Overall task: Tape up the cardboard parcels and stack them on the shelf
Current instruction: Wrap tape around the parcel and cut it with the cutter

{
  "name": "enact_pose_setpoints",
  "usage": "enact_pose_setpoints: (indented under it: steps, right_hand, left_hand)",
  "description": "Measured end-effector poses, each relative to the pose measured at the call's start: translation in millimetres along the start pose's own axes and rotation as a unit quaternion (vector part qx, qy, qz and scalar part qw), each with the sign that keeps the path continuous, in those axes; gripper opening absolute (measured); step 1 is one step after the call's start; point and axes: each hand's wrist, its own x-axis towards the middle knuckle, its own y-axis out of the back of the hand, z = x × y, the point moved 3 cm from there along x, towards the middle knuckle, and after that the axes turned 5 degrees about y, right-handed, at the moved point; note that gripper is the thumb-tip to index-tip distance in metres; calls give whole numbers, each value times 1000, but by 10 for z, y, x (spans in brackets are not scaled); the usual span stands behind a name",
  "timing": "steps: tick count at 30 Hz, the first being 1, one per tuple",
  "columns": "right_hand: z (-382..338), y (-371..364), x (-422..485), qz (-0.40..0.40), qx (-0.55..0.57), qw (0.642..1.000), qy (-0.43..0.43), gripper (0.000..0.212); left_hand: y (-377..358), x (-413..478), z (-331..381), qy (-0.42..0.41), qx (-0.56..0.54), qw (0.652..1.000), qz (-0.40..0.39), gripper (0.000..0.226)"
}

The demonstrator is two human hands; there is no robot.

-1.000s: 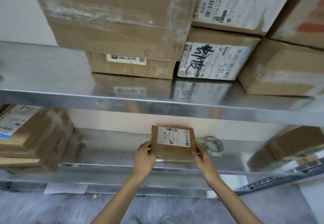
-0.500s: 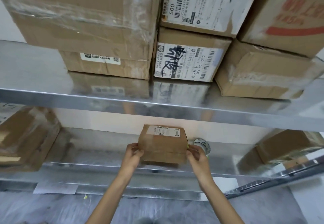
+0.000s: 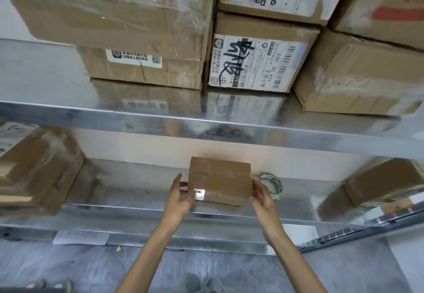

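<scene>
A small brown cardboard parcel (image 3: 219, 179), taped, is held just above the lower metal shelf (image 3: 128, 191) between both hands. Its plain taped side faces me and its label is out of sight. My left hand (image 3: 180, 197) holds its left edge, thumb on the near face. My right hand (image 3: 261, 195) holds its right edge with fingers along the side. A roll of clear tape (image 3: 271, 183) stands on the shelf just right of the parcel, partly behind my right hand.
The upper shelf (image 3: 68, 114) carries several stacked parcels, one with a white label and black marker writing (image 3: 254, 63). More parcels lie on the lower shelf at the left (image 3: 34, 169) and right (image 3: 376, 182). Grey floor lies below.
The parcel has been tipped in my hands: its white label, facing me a second ago, has rolled up and out of sight. The view has shifted closer to the shelf.
</scene>
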Motion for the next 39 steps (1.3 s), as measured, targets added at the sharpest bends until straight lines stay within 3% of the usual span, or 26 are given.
enact_pose_setpoints:
  steps: [4,12,20,24,29,34,37,39]
  right_hand:
    - [-19,32,-3,50,40,998,17,34]
    - [-103,43,9,66,45,997,19,43]
    - [-328,181,76,98,46,993,43,23]
    - [-321,146,140,81,59,994,32,31]
    - [5,15,304,-13,-64,998,-22,39]
    - [43,-34,387,-70,-117,989,-61,50]
    - [-22,142,422,-29,-166,986,-3,39]
    - [-26,345,431,27,-258,964,61,40]
  left_hand:
    - [50,-49,57,-20,-18,1000,2,38]
    - [103,-104,166,-54,-49,997,-3,47]
    - [124,-73,298,-81,-58,995,19,43]
    - [100,-63,299,-95,-59,993,22,42]
    - [-33,12,93,-70,36,997,8,35]
    - [-132,29,59,-102,141,985,7,37]
    - [-131,14,76,-102,126,986,23,38]
    - [-149,-20,92,-106,106,988,23,38]
